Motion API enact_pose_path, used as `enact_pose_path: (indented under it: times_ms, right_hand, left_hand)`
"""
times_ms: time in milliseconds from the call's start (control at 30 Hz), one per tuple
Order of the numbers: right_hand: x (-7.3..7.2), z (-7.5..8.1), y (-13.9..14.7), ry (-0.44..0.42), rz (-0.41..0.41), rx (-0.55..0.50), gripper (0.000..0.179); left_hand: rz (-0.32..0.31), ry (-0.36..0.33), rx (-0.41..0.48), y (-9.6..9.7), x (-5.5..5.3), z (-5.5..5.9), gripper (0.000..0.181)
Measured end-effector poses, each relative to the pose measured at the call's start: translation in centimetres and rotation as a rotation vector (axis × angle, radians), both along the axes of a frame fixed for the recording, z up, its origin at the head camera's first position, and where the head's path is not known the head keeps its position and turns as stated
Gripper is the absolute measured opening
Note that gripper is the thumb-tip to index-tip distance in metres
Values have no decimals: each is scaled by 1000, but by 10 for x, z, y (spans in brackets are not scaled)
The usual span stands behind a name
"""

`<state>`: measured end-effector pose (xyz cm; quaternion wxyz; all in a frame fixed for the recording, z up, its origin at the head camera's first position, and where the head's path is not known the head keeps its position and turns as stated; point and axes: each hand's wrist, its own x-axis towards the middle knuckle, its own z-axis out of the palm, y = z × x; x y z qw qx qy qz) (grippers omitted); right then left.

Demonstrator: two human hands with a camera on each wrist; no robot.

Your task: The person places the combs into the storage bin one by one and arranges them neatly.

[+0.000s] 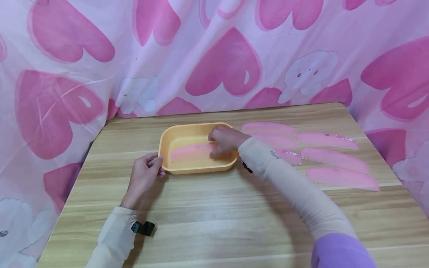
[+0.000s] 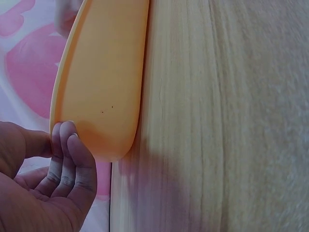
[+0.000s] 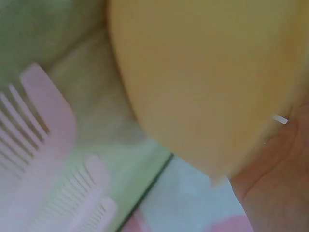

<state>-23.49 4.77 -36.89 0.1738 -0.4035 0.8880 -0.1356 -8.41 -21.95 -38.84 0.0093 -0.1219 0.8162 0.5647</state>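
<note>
A shallow yellow plastic tray sits on the table, and a translucent pink comb lies inside it. My left hand pinches the tray's left end; in the left wrist view, thumb and fingers of that hand meet across the rim. My right hand reaches over the right end into the tray, thumb and fingers apart beside the comb's right end, which it partly hides. In the right wrist view the tray wall covers the fingertips.
More pink combs lie on the table right of the tray, among them a plain comb and a flower-decorated comb; the right forearm crosses over some. A pink heart-patterned curtain hangs behind the wooden table.
</note>
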Motion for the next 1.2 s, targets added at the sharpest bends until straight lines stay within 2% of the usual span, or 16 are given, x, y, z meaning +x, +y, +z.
enact_pose_path:
  times_ms: [100,300,467,700,867,1033,1200]
  right_hand:
    - [3,17,11,-15,-14,-43,53]
    - [7,54,45,-26,-36,-157,56]
    - [9,66,80,52,-78,-187,57]
    - [11,58,133,48,-181,-157,59]
    - [14,51,165,41,-242,-147,58]
    - [23,42,189,7,-300,-137,58]
    - [31,25,205,-71,-350,-132,59]
  left_hand:
    - [4,-14,-2,0,1,-1,40]
    - [1,-4,-36,0,3,0,40]
    - [-3,3,-51,-1,5,0,40]
    - [8,-7,-29,-1,4,0,42]
    - [3,-7,-50,0,3,-1,40]
    - [-8,8,-51,1,1,-1,38]
    - [-11,2,-61,1,1,1,39]
